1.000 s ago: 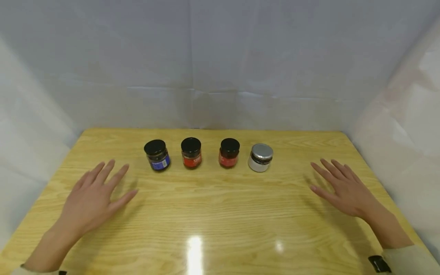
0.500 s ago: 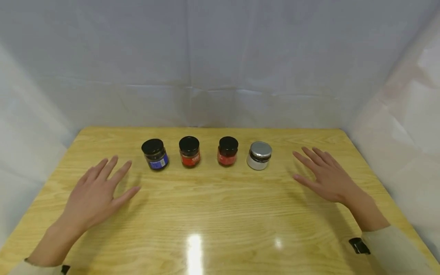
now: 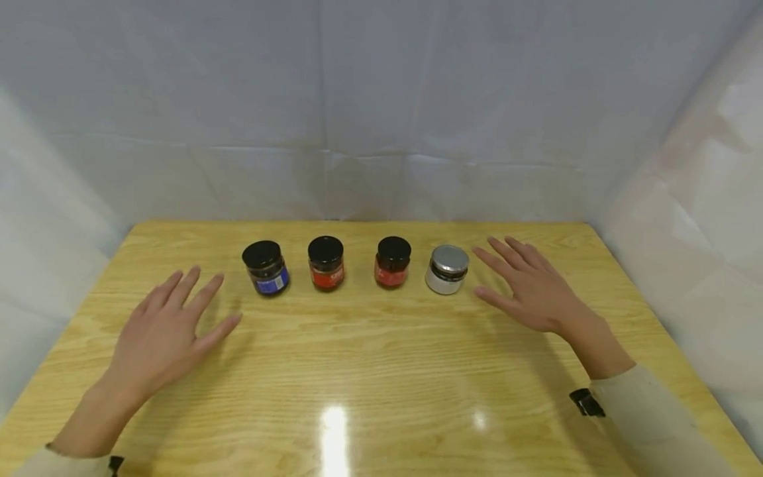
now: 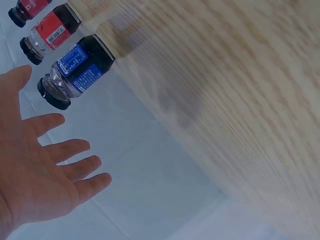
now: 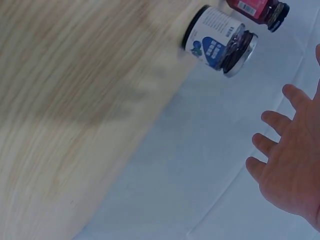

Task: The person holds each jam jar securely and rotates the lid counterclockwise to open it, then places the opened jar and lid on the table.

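Observation:
Across the far part of the wooden table stand several upright jars in a row. From the left come a black-lidded jar with a blue label (image 3: 266, 268), a black-lidded jar with a red label (image 3: 326, 264), another red-labelled jar (image 3: 393, 262) and a silver-lidded jar with a white label (image 3: 447, 269). In the right wrist view the white label bears a blue patch. My right hand (image 3: 527, 285) hovers just right of the silver-lidded jar, fingers spread, apart from it. Left of the blue-labelled jar my left hand (image 3: 161, 331) hovers with spread fingers, holding nothing.
The wooden table (image 3: 357, 358) has its far edge close behind the jars. A pale sheet (image 3: 381, 99) hangs behind it and along both sides. Each sleeve cuff has a dark piece at the wrist.
My right hand has moved left and forward, closer to the silver-lidded jar. My left hand stays nearly in place. The jars stand where they were; the view has shifted slightly.

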Demonstrator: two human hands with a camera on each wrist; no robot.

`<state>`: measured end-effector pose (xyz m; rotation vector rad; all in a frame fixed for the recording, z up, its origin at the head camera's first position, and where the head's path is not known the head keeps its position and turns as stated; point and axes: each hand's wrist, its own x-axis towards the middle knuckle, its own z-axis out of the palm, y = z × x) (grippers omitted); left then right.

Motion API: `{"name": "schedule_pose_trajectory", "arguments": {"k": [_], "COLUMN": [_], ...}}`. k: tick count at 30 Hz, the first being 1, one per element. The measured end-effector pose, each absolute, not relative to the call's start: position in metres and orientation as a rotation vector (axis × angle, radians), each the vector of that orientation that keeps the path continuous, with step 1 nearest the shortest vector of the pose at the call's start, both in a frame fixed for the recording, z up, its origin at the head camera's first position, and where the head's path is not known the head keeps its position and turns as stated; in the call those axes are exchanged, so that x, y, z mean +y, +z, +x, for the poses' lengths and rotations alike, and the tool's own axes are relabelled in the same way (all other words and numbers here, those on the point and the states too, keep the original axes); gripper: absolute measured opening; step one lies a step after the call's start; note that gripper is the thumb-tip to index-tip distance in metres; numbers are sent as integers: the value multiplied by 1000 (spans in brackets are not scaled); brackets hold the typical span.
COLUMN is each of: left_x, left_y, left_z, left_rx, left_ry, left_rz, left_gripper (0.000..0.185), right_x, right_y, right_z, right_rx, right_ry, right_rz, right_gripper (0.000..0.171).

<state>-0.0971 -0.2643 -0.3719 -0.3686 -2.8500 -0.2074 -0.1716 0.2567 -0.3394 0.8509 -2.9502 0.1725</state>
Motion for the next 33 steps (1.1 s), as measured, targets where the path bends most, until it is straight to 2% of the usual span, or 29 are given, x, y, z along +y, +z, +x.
{"name": "schedule_pose_trajectory", "arguments": {"k": [27, 33], "left_x": [-262, -264], "left_y": [-374, -375], "left_z": [-105, -109], "left_rx": [-2868, -2914], "left_ry": [-241, -257], "left_rz": [-433, -382], "left_gripper": [74, 77], "right_x": [158, 134], "right_y": [-331, -332], "right_z": [-196, -200], "right_rx": [-2911, -2899], "right_ry": [167, 156], "right_rz": [1034, 1069], "right_gripper": [74, 73]}}
